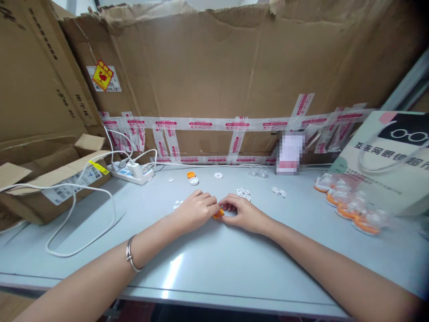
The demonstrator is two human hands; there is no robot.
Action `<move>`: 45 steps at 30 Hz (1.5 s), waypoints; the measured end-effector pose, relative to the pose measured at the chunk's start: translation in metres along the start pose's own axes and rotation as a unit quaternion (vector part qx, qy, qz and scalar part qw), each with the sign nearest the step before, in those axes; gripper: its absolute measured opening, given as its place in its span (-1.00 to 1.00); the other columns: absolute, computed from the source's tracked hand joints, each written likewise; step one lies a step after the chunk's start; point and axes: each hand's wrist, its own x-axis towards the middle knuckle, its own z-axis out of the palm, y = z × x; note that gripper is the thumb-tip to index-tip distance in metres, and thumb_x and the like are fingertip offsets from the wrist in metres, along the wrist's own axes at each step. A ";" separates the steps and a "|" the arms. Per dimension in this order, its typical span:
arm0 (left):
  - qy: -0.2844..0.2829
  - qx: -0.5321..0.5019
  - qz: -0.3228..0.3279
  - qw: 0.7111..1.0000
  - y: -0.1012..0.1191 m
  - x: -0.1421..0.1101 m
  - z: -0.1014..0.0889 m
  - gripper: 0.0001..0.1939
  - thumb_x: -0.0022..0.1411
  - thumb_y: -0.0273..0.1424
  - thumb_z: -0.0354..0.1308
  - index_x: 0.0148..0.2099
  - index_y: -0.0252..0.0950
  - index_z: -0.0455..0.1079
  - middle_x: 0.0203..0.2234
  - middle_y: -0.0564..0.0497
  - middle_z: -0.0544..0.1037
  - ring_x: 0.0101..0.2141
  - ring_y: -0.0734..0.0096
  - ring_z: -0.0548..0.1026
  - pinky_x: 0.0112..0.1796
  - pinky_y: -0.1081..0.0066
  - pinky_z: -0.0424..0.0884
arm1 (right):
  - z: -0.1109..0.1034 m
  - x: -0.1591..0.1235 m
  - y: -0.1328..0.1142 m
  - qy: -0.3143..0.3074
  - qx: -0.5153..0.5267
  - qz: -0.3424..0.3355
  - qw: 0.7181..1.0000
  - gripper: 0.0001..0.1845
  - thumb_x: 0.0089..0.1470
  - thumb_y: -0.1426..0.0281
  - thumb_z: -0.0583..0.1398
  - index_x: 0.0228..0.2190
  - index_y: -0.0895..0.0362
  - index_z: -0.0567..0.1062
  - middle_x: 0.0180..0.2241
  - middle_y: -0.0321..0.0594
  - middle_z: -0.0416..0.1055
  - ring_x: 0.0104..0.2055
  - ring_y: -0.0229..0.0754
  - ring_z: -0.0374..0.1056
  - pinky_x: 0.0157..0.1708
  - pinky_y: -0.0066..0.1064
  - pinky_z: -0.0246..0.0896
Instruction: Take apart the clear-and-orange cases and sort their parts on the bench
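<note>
Between my two hands, just above the middle of the table, is a small round orange plastic part (218, 213). My left hand (198, 209) is closed at its left side, the fingers partly covering it. My right hand (241, 213) pinches it from the right with thumb and fingers. Past my hands lie an orange ring-shaped part (191, 175), a white round part (193, 181) and another white disc (218, 175). Small white pieces (177, 204) lie beside my left hand, and a cluster of white parts (243, 193) sits behind my right hand.
Clear domed pieces with orange bases (351, 209) stand in a row at right, before a paper bag (395, 165). A power strip (132, 172) with white cables and an open cardboard box (56, 183) occupy the left. Large cardboard (201, 71) walls the back.
</note>
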 end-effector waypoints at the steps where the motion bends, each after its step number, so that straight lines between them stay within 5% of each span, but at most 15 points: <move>1: 0.008 0.018 0.012 1.000 0.000 0.000 0.000 -0.86 0.25 -0.48 -0.05 -0.33 -0.31 0.32 -0.43 0.03 0.43 -0.41 0.43 0.33 -0.38 0.38 0.10 | 0.000 0.000 0.001 0.001 0.003 -0.003 1.000 -0.81 -0.15 0.39 0.20 -0.37 0.15 0.45 -0.42 -0.25 0.29 -0.37 -0.28 0.25 -0.33 -0.44 0.20; 12: 0.066 0.130 0.126 0.981 0.001 -0.003 -0.006 -0.82 0.19 -0.60 -0.05 -0.41 -0.37 0.32 -0.50 0.01 0.40 -0.46 0.41 0.30 -0.41 0.34 0.07 | 0.002 0.000 -0.001 0.014 -0.003 -0.004 1.000 -0.82 -0.16 0.44 0.17 -0.39 0.18 0.45 -0.44 -0.25 0.31 -0.39 -0.28 0.25 -0.34 -0.44 0.21; 24: 0.061 0.141 0.143 0.978 0.004 0.001 -0.005 -0.80 0.17 -0.63 -0.07 -0.45 -0.39 0.30 -0.57 -0.01 0.36 -0.48 0.40 0.30 -0.42 0.31 0.06 | 0.003 0.002 -0.004 0.022 -0.020 -0.001 1.000 -0.82 -0.22 0.50 0.15 -0.42 0.16 0.43 -0.45 -0.25 0.32 -0.40 -0.26 0.25 -0.36 -0.42 0.20; 32: 0.034 0.099 0.090 0.990 0.001 0.001 -0.004 -0.81 0.23 -0.53 -0.05 -0.43 -0.36 0.29 -0.52 -0.01 0.40 -0.46 0.39 0.31 -0.46 0.33 0.05 | 0.005 0.000 -0.009 0.027 -0.025 0.004 0.999 -0.83 -0.18 0.43 0.16 -0.42 0.17 0.44 -0.45 -0.24 0.30 -0.41 -0.25 0.25 -0.36 -0.40 0.21; 38: 0.067 0.126 0.100 0.985 0.006 -0.002 0.002 -0.79 0.20 -0.61 -0.10 -0.44 -0.38 0.26 -0.55 -0.02 0.37 -0.49 0.40 0.31 -0.47 0.34 0.06 | 0.006 0.002 -0.007 0.039 -0.028 0.008 0.999 -0.82 -0.21 0.48 0.16 -0.42 0.19 0.43 -0.45 -0.23 0.31 -0.41 -0.26 0.24 -0.37 -0.42 0.21; 45: 0.054 -0.077 -0.083 0.992 -0.012 -0.001 -0.009 -0.86 0.18 -0.48 -0.02 -0.38 -0.35 0.34 -0.49 -0.02 0.45 -0.41 0.42 0.38 -0.37 0.44 0.24 | 0.007 0.000 -0.008 0.045 -0.029 0.014 0.998 -0.84 -0.16 0.38 0.18 -0.42 0.14 0.45 -0.46 -0.25 0.32 -0.40 -0.25 0.24 -0.35 -0.40 0.20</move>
